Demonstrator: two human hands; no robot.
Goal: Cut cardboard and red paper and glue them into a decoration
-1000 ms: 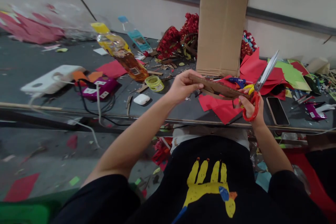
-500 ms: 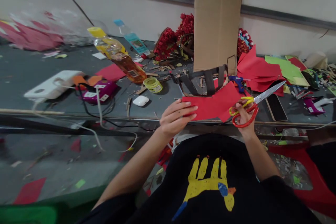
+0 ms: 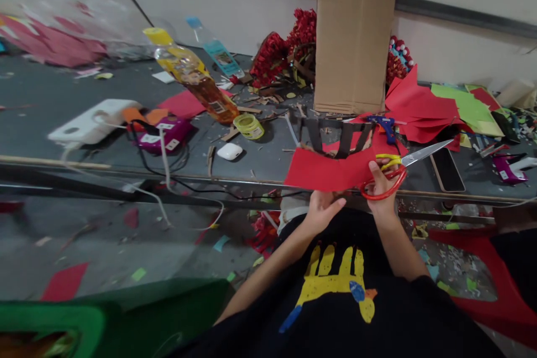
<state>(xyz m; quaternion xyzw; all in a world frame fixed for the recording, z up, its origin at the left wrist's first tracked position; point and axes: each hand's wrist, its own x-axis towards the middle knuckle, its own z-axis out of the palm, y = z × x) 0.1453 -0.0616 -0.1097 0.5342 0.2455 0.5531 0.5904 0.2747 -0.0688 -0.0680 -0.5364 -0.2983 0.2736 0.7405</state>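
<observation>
A sheet of red paper point(image 3: 329, 172) with a crease near its middle is in front of me at the table edge. My right hand point(image 3: 382, 187) pinches its right end under the thumb. The same hand holds scissors point(image 3: 423, 152) with red and yellow handles, the blades pointing away to the right. Just below the paper is my left hand point(image 3: 321, 213), thumb stretched out and apart; its fingertips are partly hidden under the sheet. Behind the paper stands a dark strip frame point(image 3: 321, 135). Beyond it lies a blue glue gun point(image 3: 386, 127).
A tall cardboard piece point(image 3: 356, 33) stands at the back. To the right are red sheets point(image 3: 428, 112) and a phone point(image 3: 448, 169). Leftward are a yellow-capped bottle point(image 3: 195, 81), a small jar point(image 3: 249, 126), a white earphone case point(image 3: 230, 151) and a power strip point(image 3: 92, 121) with cables.
My left hand has let go of the paper's left end and moved down and right beneath it. The right hand has shifted slightly left, still with the scissors. The view has moved a little.
</observation>
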